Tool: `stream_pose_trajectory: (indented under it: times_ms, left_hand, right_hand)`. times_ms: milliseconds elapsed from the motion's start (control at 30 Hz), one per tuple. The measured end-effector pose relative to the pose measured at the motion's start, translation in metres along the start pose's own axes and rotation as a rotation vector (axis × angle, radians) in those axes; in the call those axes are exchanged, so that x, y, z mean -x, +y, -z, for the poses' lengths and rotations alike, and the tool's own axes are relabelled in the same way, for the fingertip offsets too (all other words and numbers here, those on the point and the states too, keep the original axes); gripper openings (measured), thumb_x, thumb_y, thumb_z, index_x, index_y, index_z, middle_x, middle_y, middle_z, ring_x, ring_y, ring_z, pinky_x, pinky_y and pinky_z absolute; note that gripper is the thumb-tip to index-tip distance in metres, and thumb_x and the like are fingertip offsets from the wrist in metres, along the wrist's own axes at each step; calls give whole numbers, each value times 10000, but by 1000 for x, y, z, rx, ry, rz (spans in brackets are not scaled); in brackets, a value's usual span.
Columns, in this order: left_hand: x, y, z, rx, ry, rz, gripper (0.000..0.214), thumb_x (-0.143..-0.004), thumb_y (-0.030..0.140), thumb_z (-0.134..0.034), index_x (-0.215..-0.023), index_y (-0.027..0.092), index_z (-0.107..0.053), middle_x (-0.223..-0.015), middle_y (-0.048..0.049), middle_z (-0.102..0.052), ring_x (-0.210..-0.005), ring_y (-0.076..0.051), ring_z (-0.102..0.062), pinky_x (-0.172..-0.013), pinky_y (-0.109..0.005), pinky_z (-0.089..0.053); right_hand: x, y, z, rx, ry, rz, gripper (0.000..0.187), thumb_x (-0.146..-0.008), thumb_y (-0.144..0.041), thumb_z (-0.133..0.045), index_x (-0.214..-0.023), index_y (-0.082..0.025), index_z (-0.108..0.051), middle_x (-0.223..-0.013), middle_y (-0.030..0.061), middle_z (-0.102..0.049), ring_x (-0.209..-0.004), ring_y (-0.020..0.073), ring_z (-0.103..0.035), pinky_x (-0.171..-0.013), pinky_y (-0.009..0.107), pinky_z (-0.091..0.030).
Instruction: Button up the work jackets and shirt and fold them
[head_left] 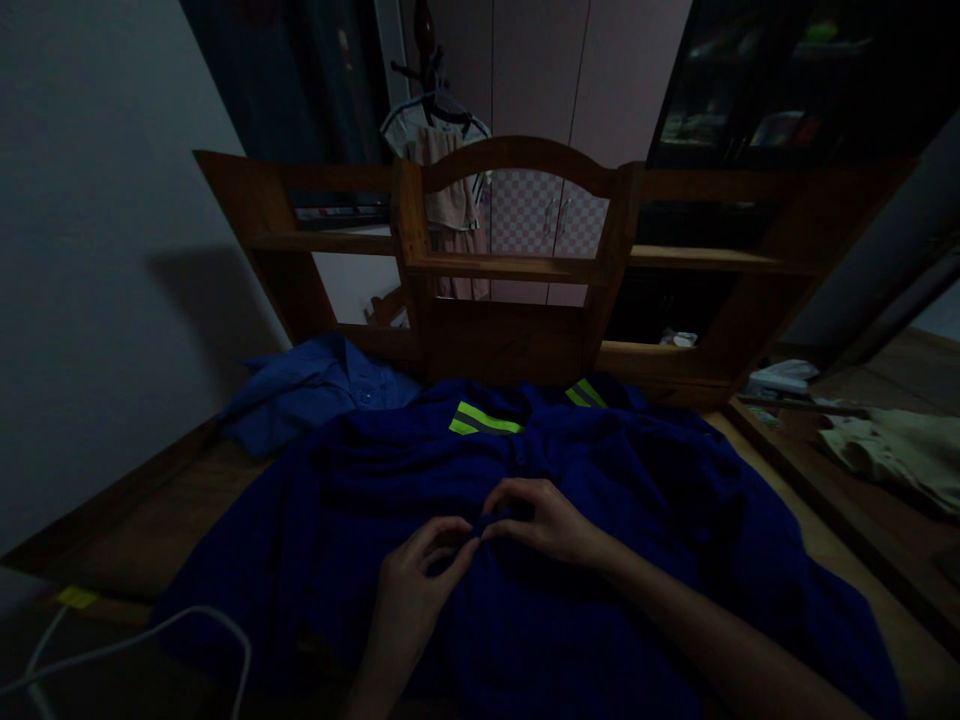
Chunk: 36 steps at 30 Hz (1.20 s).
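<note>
A dark blue work jacket (375,470) with yellow-green and grey reflective strips (486,419) lies spread out in front of me, its collar toward the wooden headboard. At the jacket's front opening, my left hand (420,565) pinches the cloth between thumb and fingers. Just right of it, my right hand (544,520) pinches the same edge, the fingertips of both hands nearly touching. One button (521,458) shows on the front above my hands. Whether a button sits between my fingertips is hidden.
A lighter blue folded garment (315,390) lies at the back left. The wooden headboard with shelves (517,265) stands behind. A white cable (187,612) loops at the lower left. Pale cloth (892,450) lies at the right. Clothes hang on a rack (442,140) beyond.
</note>
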<state>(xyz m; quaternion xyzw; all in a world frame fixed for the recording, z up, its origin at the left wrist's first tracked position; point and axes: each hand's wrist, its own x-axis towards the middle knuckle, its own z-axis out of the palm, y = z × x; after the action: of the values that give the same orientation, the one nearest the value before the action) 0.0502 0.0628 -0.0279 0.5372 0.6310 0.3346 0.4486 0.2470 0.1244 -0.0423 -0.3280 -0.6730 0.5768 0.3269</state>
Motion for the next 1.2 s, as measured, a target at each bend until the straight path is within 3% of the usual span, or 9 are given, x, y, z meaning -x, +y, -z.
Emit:
stream_pose_trajectory:
  times_ms: [533,900,1200]
  left_hand:
    - [9,-1,-9,-336,164,-282,125,-845,288,-597,-935,231,-663,-917,4,-701,-778,-144,-688,-746,-236,-578]
    - [10,3,-7,-347,118,-155,141,-855,339,-578,-927,244,-654,-948,3,-688,-825,-160,-683,-793,-260,-556]
    - [5,6,-6,-314,101,-143,132,-847,321,-571,-902,237,-658,-938,6,-693,-836,-158,-677,-806,-251,-547]
  right_hand:
    - [0,5,0,146,40,27,188,-799,-289,-701,-955,-193,-659,-917,3,-682,-853,139,-636,-764,224,-459]
    - [-1,9,-2,210,63,28,231,-804,-384,-682,-924,-189,-654,-887,11,-678,-802,142,-625,-724,228,-452]
    - [-1,15,-6,228,56,25,194,-818,-359,-671,-895,-181,-656,-862,17,-675,-776,141,-620,-713,227,-454]
